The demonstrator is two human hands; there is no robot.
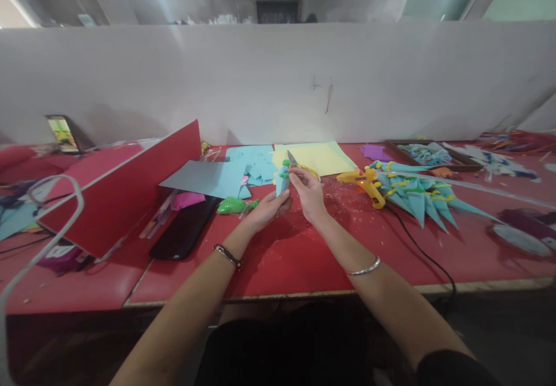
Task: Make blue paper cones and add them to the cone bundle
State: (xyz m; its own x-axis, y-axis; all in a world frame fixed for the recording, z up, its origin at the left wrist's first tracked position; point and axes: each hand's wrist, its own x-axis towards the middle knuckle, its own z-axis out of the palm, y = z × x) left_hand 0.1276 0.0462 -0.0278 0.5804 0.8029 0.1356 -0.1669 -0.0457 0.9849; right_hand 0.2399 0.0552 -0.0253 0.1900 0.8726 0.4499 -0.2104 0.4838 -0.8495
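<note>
My left hand [269, 207] holds a small light-blue paper cone [281, 185] upright, point down, above the red table. Green clay [285, 163] sits along the cone's top rim. At that rim, the thumb and forefinger of my right hand [307, 190] are pinched on a bit of the green clay. Just behind my hands, scissors with yellow handles [310, 170] lie with their blades towards the cone. To the left of my left hand is a green clay packet [234, 205] in clear plastic.
A yellow hot glue gun [369, 184] with a black cord lies right, beside several blue cones [417, 197] trimmed in yellow. Blue paper scraps [256, 166] and a yellow sheet [330, 157] lie behind. A black phone [185, 229] and a standing red board [125, 195] are left.
</note>
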